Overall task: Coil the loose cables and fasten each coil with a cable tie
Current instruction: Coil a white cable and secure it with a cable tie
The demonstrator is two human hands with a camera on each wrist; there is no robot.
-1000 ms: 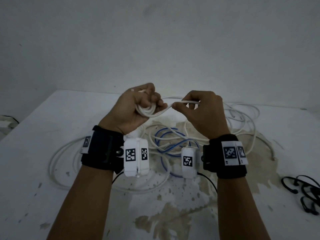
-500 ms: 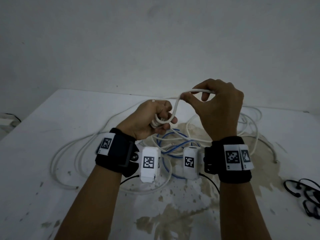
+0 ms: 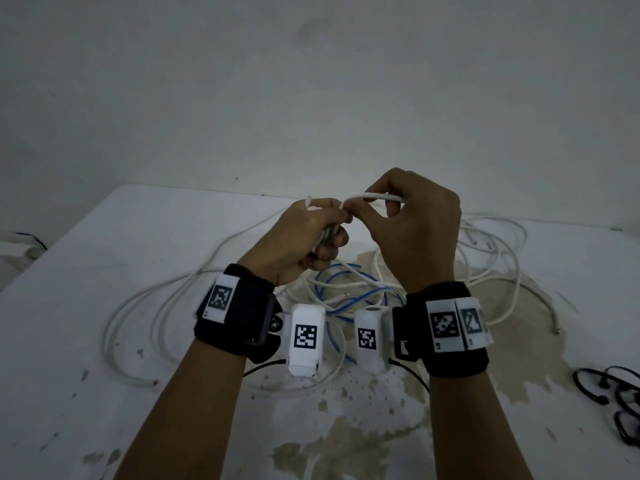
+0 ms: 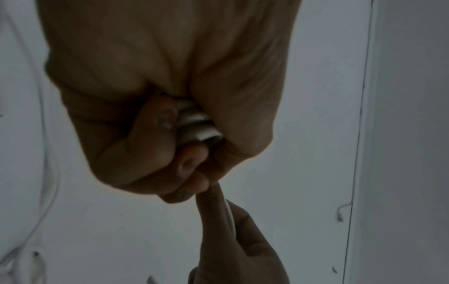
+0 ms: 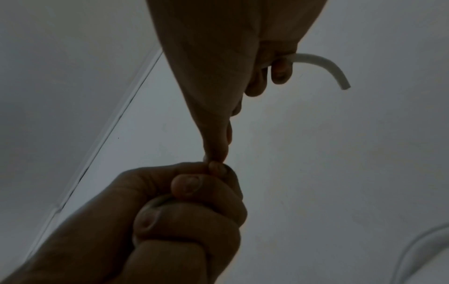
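Since half a second ago my right hand [image 3: 412, 230] has dropped and closed in until it meets my left hand [image 3: 304, 237]. My left fingers [image 4: 155, 123] clench a small coil [image 4: 196, 123] above the tabletop [image 3: 86, 271]; my right fingers pinch the cable [image 3: 375, 197], which runs roughly level, left to right. Wrist tags carry square codes, no readable writing. Loose cables [image 3: 485, 244] lie below.
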